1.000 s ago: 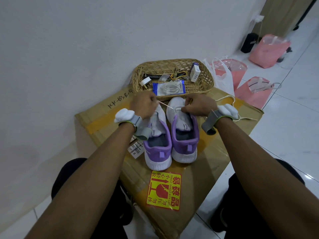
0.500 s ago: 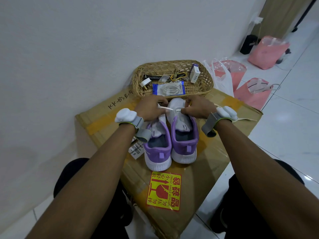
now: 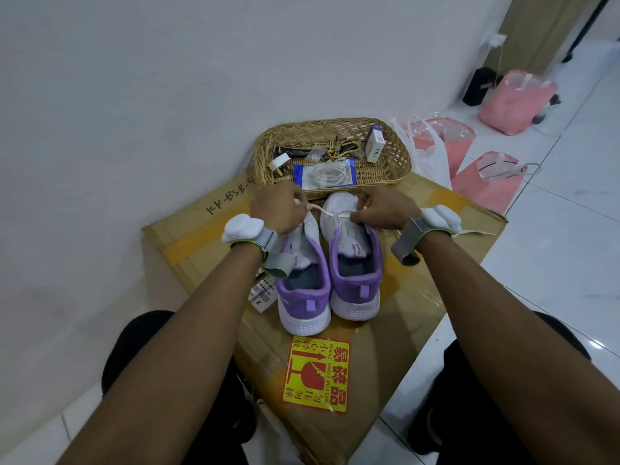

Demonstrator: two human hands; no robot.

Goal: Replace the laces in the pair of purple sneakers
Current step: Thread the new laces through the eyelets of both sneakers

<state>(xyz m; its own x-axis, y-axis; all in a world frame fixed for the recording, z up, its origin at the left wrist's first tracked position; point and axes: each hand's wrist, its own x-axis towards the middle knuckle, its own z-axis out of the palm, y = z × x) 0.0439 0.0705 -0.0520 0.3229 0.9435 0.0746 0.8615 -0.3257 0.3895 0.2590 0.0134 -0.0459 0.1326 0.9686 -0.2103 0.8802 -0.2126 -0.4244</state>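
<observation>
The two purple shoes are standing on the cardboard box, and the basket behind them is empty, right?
Not quite. The basket isn't empty: it holds a blue-and-white packet, a small box and other bits, as the head view shows. The purple shoes do stand on the cardboard box, with the basket behind them.
</observation>
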